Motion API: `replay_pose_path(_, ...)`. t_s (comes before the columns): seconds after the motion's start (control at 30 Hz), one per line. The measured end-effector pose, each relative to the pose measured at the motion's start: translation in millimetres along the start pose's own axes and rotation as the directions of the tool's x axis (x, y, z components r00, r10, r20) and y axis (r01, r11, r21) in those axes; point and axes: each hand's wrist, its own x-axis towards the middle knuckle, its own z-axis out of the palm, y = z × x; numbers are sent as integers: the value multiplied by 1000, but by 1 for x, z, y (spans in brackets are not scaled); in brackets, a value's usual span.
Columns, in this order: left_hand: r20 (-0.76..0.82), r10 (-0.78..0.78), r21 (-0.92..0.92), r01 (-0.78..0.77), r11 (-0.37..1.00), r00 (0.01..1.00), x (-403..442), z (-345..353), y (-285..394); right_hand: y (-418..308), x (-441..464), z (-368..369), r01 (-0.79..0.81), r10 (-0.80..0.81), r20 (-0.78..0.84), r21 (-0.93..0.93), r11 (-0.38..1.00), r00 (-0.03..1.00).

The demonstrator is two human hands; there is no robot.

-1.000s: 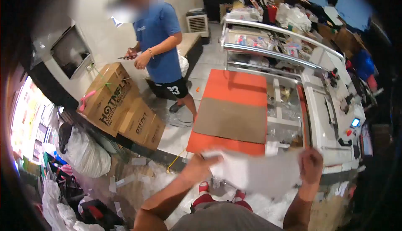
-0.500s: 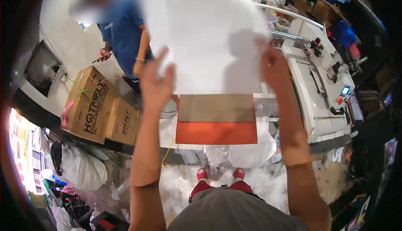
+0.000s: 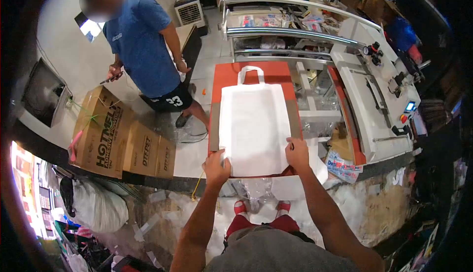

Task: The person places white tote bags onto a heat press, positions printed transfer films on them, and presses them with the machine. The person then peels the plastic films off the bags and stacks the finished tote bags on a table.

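Note:
A white tote bag [image 3: 253,129] lies flat with its looped handle pointing away from me. Under it is a red board [image 3: 226,75] with a brownish-grey sheet [image 3: 294,117] showing along the sides of the bag. My left hand [image 3: 217,168] is closed at the bag's lower left edge, thumb towards the fabric. At the lower right edge, my right hand [image 3: 297,153] pinches the bag's side between curled fingers and thumb. The fingertips of both hands are partly hidden.
A white press machine [image 3: 379,109] with a lit control panel stands on the right, and metal rollers [image 3: 295,34] run behind the board. At left are cardboard boxes [image 3: 106,134] and a person [image 3: 143,40] holding a phone [image 3: 109,80]. Plastic bags hang below the table edge.
The white bag, held up before me earlier, has come down flat onto the board. Both hands have lowered with it and moved closer together. The other person now shows more fully.

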Motion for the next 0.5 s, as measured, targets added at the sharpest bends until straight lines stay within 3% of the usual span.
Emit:
replay_pose_path(0.17, -43, -14, -54, 12, 998, 999, 1, 2, -2, -2, -9, -5, 22, -22, -32, -1, 1000, 999)
replay_pose_path(0.27, 3, -6, -83, 6, 997, 1000, -5, 1, -10, 2, -20, 0, -109, 106, 52, 71, 991, 993)
replay_pose_path(0.33, -41, -8, -181, 0, 983, 999, -4, 4, -13, 4, -20, 5, 87, -85, -167, 8, 996, 982)
replay_pose_path(0.5, -38, -22, -164, 15, 986, 999, -8, -1, -5, 6, -26, 2, -9, 12, -100, 33, 999, 995)
